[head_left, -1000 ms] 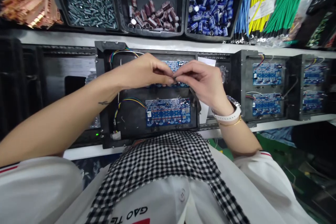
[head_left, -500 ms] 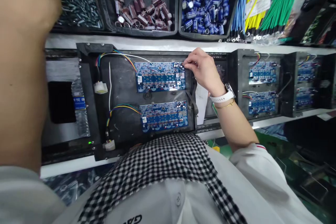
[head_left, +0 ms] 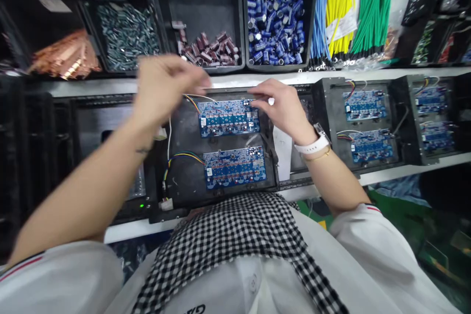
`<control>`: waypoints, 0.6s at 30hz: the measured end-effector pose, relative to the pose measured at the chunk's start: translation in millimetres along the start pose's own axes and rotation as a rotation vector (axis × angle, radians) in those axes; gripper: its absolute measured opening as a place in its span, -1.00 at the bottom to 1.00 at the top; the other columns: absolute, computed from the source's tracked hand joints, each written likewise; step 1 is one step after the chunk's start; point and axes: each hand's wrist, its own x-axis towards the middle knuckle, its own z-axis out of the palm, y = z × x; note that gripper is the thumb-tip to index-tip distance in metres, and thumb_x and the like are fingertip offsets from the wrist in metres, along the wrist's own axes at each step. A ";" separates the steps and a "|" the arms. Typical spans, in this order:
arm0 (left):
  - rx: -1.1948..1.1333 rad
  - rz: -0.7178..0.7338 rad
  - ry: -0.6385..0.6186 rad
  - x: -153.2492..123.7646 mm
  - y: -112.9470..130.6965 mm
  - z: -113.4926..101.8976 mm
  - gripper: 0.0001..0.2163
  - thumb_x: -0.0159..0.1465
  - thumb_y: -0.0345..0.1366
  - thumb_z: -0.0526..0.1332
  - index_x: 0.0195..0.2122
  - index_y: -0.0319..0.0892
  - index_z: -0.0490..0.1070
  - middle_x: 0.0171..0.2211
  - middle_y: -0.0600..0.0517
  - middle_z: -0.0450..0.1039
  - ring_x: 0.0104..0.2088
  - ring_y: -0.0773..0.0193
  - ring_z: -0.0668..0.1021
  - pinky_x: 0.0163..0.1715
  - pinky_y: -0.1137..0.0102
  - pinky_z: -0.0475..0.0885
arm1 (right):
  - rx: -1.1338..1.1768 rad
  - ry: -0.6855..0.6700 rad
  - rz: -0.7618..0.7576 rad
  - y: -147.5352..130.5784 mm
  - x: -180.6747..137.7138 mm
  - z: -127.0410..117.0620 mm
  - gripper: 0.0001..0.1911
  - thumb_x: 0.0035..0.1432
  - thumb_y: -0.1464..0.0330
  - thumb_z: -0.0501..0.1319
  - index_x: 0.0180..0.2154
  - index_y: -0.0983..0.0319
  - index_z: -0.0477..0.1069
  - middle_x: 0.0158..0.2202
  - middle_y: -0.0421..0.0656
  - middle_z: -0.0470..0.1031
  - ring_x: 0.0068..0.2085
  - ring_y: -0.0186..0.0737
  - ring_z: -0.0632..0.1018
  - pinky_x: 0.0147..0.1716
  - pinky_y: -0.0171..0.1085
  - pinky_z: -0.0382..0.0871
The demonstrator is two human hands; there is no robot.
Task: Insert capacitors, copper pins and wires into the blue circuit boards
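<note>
The upper blue circuit board lies in a black fixture, with coloured wires at its left end. Below it is a matching lower circuit board. My right hand is at the upper board's top right corner, thumb and forefinger tips apart. A small white spot shows between them; I cannot make out what it is. My left hand hovers above the fixture's upper left, fingers pointing right. Motion smears its fingers, so anything in them is hidden.
Along the back stand bins of brown capacitors, blue capacitors, small metallic parts and copper pieces. Yellow wires and green wires lie beside them. Further fixtures with boards continue rightward.
My left hand has come from the small-parts bin at upper left toward the upper board. My right hand stays at the board's corner, its fingertips now apart. The view has shifted.
</note>
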 end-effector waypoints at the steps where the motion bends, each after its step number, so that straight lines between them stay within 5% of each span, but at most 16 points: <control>1: -0.057 -0.058 -0.100 -12.5 -1.2 12.1 -0.78 0.28 -0.23 0.33 -0.29 -0.34 0.48 -0.37 0.00 0.57 -0.38 0.33 0.60 -0.22 0.28 0.60 | 0.051 0.041 -0.023 -14.2 -0.7 0.5 -0.78 0.21 0.47 0.26 -0.09 0.17 0.49 -0.15 -0.19 0.53 -0.16 -0.25 0.53 -0.07 -0.16 0.45; 5: -0.202 -0.182 -0.247 -43.8 -5.8 40.4 -0.81 0.23 -0.24 0.33 -0.32 -0.28 0.48 -0.43 -0.02 0.56 -0.39 0.25 0.65 -0.30 0.37 0.59 | 0.065 0.130 -0.102 -59.6 -7.8 6.3 -0.83 0.31 0.45 0.18 -0.09 0.17 0.45 -0.16 -0.20 0.53 -0.15 -0.29 0.54 -0.07 -0.22 0.45; 10: -0.217 -0.175 -0.391 -42.5 -0.7 54.1 -0.80 0.23 -0.19 0.29 -0.34 -0.26 0.48 -0.41 -0.05 0.58 -0.37 0.20 0.65 -0.27 0.31 0.59 | -0.250 0.128 -0.100 -55.9 -28.7 -0.1 -0.80 0.37 0.42 0.08 -0.08 0.24 0.46 -0.20 -0.08 0.52 -0.15 -0.17 0.52 -0.14 -0.17 0.44; 13: 0.063 0.008 -0.532 -13.4 7.9 75.3 -0.76 0.32 -0.20 0.18 -0.23 -0.27 0.53 -0.25 -0.12 0.60 -0.18 0.13 0.63 -0.03 0.18 0.52 | -0.327 0.215 -0.022 -40.4 -52.7 -9.5 -0.77 0.36 0.45 0.07 -0.08 0.24 0.47 -0.17 -0.04 0.53 -0.14 -0.14 0.53 -0.13 -0.17 0.45; 15: 0.342 0.228 -0.454 19.2 13.8 100.6 -0.72 0.34 -0.27 0.17 -0.02 -0.31 0.51 0.02 -0.18 0.51 0.10 0.11 0.50 0.22 0.15 0.30 | -0.239 0.218 0.013 -35.1 -75.8 -11.5 -0.80 0.35 0.44 0.10 -0.10 0.22 0.48 -0.18 -0.08 0.55 -0.15 -0.19 0.55 -0.13 -0.21 0.47; 18: 0.628 0.295 -0.266 76.8 15.0 151.2 -0.34 0.30 -0.28 0.28 0.36 -0.34 0.08 0.43 -0.19 -0.10 0.39 0.10 0.00 0.38 0.12 -0.15 | -0.082 0.004 -0.008 -35.4 -113.2 -8.4 -0.82 0.35 0.44 0.12 -0.11 0.20 0.48 -0.20 -0.13 0.56 -0.19 -0.25 0.57 -0.16 -0.26 0.49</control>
